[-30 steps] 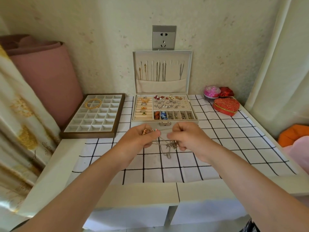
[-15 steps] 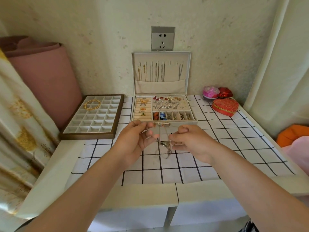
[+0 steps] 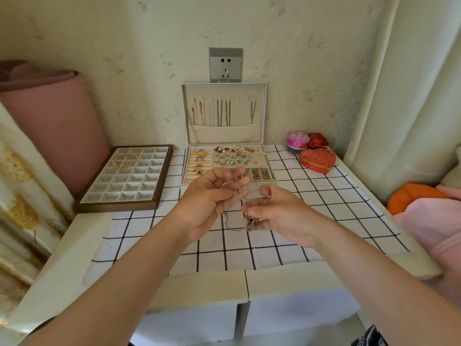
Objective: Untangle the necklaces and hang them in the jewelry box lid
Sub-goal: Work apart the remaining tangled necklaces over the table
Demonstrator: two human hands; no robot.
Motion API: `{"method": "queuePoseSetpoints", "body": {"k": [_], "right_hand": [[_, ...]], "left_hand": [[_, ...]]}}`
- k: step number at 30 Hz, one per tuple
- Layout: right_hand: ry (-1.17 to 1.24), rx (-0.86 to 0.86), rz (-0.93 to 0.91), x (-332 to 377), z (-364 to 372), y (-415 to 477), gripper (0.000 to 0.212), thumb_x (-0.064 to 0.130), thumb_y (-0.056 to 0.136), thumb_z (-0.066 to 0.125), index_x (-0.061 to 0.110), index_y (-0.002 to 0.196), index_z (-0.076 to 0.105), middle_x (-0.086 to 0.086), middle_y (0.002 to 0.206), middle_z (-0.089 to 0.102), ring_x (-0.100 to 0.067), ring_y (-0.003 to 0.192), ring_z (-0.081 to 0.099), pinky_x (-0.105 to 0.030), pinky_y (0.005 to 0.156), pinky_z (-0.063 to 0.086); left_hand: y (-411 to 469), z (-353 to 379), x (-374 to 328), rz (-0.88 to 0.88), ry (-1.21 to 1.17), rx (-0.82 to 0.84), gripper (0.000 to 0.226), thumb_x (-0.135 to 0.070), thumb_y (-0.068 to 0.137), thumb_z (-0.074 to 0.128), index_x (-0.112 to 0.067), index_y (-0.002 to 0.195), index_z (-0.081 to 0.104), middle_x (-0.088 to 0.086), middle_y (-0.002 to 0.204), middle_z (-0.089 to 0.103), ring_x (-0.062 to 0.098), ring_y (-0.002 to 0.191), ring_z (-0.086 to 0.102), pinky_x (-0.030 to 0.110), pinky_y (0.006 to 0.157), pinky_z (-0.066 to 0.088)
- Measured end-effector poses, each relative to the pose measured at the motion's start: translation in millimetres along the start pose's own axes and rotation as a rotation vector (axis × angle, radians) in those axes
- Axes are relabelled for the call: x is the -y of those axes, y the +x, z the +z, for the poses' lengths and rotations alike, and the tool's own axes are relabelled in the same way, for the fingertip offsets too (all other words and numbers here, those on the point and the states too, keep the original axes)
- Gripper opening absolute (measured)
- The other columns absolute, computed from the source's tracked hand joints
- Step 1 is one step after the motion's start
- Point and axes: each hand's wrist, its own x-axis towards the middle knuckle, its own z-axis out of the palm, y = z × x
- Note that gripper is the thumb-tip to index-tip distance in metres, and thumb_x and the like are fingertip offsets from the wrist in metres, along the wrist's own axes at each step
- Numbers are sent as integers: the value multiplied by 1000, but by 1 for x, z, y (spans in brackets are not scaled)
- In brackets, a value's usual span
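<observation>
A tangle of thin necklace chains (image 3: 240, 193) hangs between my two hands above the checked cloth. My left hand (image 3: 209, 198) is palm-up with fingers spread, and a chain runs over its fingertips. My right hand (image 3: 277, 211) pinches the knotted bunch and a dark pendant at its fingertips, while a loose loop trails down onto the cloth. Behind them stands the open beige jewelry box (image 3: 270, 179), its tray full of rings and earrings. Its upright lid (image 3: 224, 136) has several chains hanging from hooks above a fabric pocket.
A brown compartment tray (image 3: 124, 203) holding a gold bangle (image 3: 124, 160) lies at the left. A red heart-shaped box (image 3: 318, 159) and two small round boxes sit at the back right. A pink roll leans at the left wall, curtains flank both sides.
My hands have lifted the tangle and drawn slightly apart. The left hand has gone from a closed pinch to spread fingers, stretching a chain upward.
</observation>
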Motion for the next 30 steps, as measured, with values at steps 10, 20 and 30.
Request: {"method": "queuePoseSetpoints", "body": {"k": [10,20,30], "right_hand": [[131,-115,22,12,-12,-17,45,-20,87,58,16,99,34,-22,90,68,-30,77,67,-35,60,58],[45,-277,18,14,-28,-15,39,-26,88,49,10,105,44,-19,98,72,-31,79,71,-37,64,62],[-489,-338,40,-5,-11,2,25,-5,95,55,17,106,54,-7,90,69,-15,66,64,-23,48,50]], "left_hand": [[-7,16,32,-9,779,45,37,6,80,72,-21,98,55,5,110,67,19,91,71,42,78,60],[-6,26,36,-343,765,79,26,-21,94,67,-16,118,58,8,89,75,12,47,38,24,45,35],[-8,-29,2,-181,1364,72,16,-27,97,62,-34,90,75,-15,83,73,1,88,64,20,86,46]]}}
